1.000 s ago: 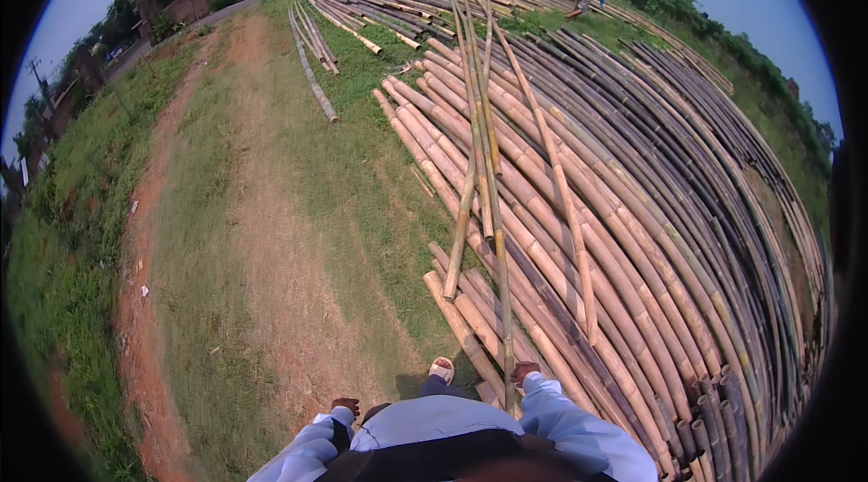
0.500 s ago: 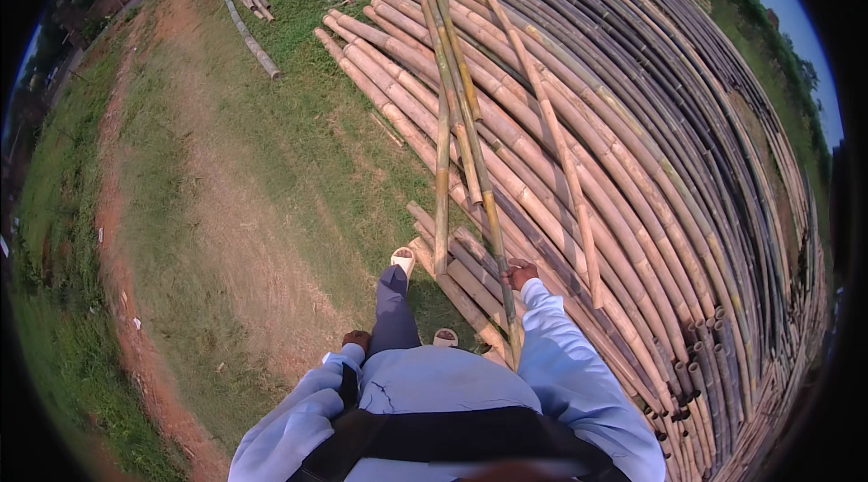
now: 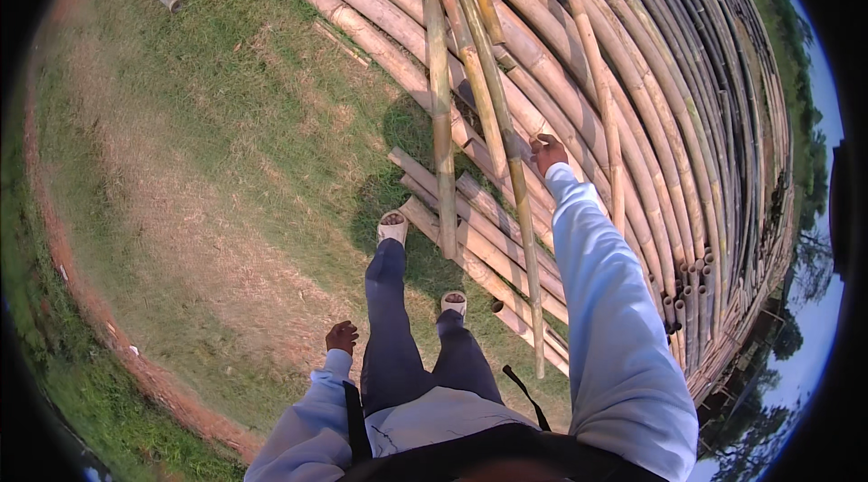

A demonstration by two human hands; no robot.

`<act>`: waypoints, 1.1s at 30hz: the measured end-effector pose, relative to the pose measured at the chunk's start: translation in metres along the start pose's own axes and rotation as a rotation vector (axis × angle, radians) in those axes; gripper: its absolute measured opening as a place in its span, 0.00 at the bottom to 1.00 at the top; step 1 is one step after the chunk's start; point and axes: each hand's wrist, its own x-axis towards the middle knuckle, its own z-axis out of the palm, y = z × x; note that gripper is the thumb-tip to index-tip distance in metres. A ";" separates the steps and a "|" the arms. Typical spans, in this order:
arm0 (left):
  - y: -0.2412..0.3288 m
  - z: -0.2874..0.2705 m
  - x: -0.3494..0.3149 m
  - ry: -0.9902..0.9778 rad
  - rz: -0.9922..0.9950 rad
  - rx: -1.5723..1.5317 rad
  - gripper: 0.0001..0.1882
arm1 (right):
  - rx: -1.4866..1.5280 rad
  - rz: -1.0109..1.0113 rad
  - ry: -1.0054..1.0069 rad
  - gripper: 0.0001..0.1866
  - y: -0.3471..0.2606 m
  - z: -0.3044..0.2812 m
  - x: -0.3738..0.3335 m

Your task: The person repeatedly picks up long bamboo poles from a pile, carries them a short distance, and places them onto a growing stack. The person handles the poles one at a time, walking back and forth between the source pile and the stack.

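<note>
Out on patchy grass (image 3: 208,174), with bamboo poles (image 3: 660,93) massed to the right and one long greenish pole (image 3: 514,156) slanting across. Right hand (image 3: 548,154) just beside that pole, fingers bent; cannot tell whether gripping. Left hand (image 3: 342,337) above grass, half spread, fingers loosely curved.

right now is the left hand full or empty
Apparently empty: the left hand hangs over the grass, beside a dark trouser leg, with nothing visible in it.
</note>
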 end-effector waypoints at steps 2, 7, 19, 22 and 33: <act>-0.019 -0.011 -0.001 0.079 -0.049 0.168 0.13 | -0.139 -0.093 0.074 0.27 -0.030 0.006 0.038; -0.053 -0.043 -0.009 0.107 -0.227 0.067 0.12 | -0.280 -0.258 0.267 0.29 -0.108 0.032 0.118; -0.115 -0.130 -0.032 0.236 -0.462 0.196 0.08 | -0.414 -0.198 0.322 0.41 -0.154 0.068 0.245; -0.128 -0.138 -0.023 0.273 -0.408 0.140 0.07 | -0.586 -0.129 0.278 0.40 -0.158 0.070 0.254; -0.035 -0.131 0.038 0.335 -0.193 0.310 0.11 | -0.658 -0.269 0.168 0.37 -0.127 0.031 0.192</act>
